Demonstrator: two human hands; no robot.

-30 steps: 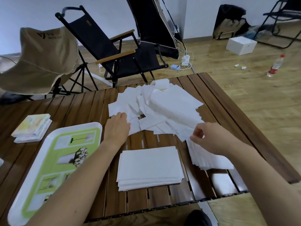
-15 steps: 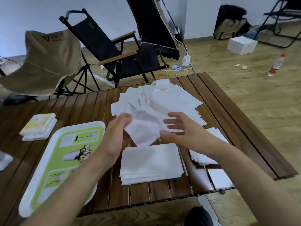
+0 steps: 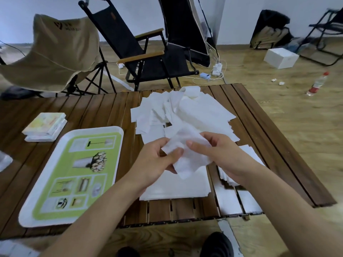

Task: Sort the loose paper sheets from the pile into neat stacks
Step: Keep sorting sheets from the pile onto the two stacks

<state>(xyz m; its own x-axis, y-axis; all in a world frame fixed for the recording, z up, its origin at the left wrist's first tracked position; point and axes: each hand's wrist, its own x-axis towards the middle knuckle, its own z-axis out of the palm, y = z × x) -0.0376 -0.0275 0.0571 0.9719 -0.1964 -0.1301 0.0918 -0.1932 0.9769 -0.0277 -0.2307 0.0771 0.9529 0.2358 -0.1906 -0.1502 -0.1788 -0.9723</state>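
A loose pile of white paper sheets lies on the far middle of the brown slatted table. Both hands hold one crumpled white sheet above the table. My left hand pinches its left edge with thumb and fingers. My right hand grips its right side. Under the hands lies a neat stack of sheets. A second, smaller stack lies to the right, partly hidden by my right forearm.
A white and green tray lies on the left of the table. Beyond it sits a small stack of booklets. Folding chairs stand behind the table. A white box and a bottle are on the floor.
My left hand picked a sheet from the pile and lifted it toward me. My right hand left the right stack and took hold of the same sheet.
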